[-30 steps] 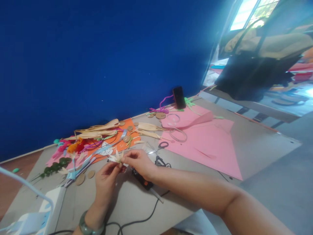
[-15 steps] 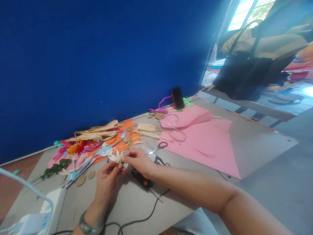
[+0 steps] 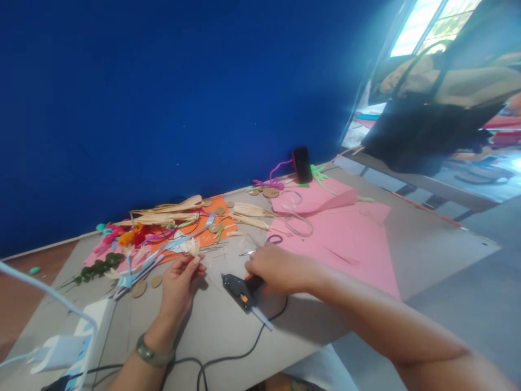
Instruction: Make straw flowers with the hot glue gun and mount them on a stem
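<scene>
My left hand point(image 3: 183, 279) pinches a small cream-coloured flower point(image 3: 192, 248) made of thin petals, just in front of the orange sheet. To the right, my right hand point(image 3: 277, 269) is closed around the handle of a black glue gun point(image 3: 239, 293). Its nozzle points to the left, toward my left hand, and a pale glue stick point(image 3: 262, 319) sticks out of its back end. Behind my right hand lies a pair of scissors point(image 3: 275, 239), partly covered by that hand.
Bundles of raffia-like strips point(image 3: 166, 209) and an orange sheet point(image 3: 207, 239) lie along the blue wall. Pink paper point(image 3: 334, 239) spreads to the right, with a phone point(image 3: 302, 164) propped behind it. A power strip point(image 3: 91, 331) and black cable point(image 3: 240, 355) are in front.
My right hand has left the flower, moved right and taken hold of the glue gun's handle. The flower stays in my left hand. The view has shifted slightly.
</scene>
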`<action>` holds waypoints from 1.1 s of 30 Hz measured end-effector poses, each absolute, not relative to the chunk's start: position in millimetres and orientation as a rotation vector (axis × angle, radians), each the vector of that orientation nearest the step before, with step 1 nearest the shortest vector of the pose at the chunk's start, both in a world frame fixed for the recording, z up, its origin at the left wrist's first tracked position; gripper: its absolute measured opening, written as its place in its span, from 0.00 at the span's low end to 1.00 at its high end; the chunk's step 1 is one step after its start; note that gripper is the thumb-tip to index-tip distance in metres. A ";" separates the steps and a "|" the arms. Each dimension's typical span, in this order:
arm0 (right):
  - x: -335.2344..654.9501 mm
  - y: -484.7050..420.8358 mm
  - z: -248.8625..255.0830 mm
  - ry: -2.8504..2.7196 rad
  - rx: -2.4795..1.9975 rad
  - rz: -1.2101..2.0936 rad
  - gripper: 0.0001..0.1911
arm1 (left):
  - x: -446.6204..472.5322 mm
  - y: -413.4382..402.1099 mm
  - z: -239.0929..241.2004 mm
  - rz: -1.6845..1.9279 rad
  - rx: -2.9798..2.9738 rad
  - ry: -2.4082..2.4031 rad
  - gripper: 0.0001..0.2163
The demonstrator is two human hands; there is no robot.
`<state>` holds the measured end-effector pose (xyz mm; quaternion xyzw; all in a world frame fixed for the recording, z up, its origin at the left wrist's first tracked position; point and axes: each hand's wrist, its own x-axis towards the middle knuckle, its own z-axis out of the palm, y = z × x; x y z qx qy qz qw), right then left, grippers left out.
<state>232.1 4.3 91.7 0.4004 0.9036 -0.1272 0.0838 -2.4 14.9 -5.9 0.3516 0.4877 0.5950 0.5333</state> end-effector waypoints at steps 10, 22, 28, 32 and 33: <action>223.3 0.2 34.7 2.943 0.973 -0.033 0.08 | -1.5 18.6 -10.0 1.437 0.750 1.116 0.12; 226.3 9.5 100.8 3.009 1.502 -1.440 0.14 | 3.2 13.8 -9.5 1.369 0.768 1.061 0.11; 203.6 3.9 85.6 2.985 1.649 -1.427 0.14 | 4.3 12.2 -9.9 1.318 0.752 1.031 0.12; 201.1 7.5 80.2 3.033 1.650 -1.347 0.11 | 5.2 13.4 -12.0 1.312 0.783 1.008 0.11; 201.8 8.8 79.2 3.004 1.657 -1.348 0.11 | 5.4 13.7 -12.1 1.310 0.798 1.004 0.11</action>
